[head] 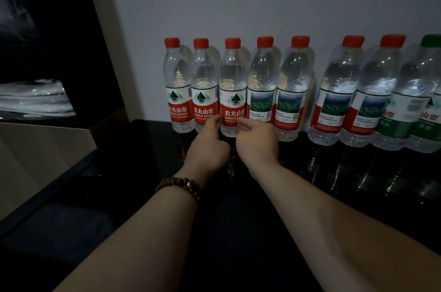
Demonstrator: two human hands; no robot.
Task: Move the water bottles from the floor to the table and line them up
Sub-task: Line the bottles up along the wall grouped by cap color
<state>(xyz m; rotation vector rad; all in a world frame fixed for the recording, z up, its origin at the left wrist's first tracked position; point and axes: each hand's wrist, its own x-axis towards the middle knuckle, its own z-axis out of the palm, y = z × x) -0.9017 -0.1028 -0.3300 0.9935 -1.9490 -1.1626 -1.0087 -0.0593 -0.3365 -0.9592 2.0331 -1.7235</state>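
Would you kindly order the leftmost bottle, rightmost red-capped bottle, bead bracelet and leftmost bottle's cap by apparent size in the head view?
1. Rightmost red-capped bottle and leftmost bottle, unranked: nearness may enlarge the former.
2. Bead bracelet.
3. Leftmost bottle's cap.

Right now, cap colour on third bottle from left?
Red cap on the third bottle; clearest in the head view.

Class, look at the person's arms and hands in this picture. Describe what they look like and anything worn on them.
No sleeves are in view on either arm. The left hand and right hand wear no gloves, and no rings show. The left wrist carries a bracelet of round brown beads that look wooden. The right wrist wears nothing.
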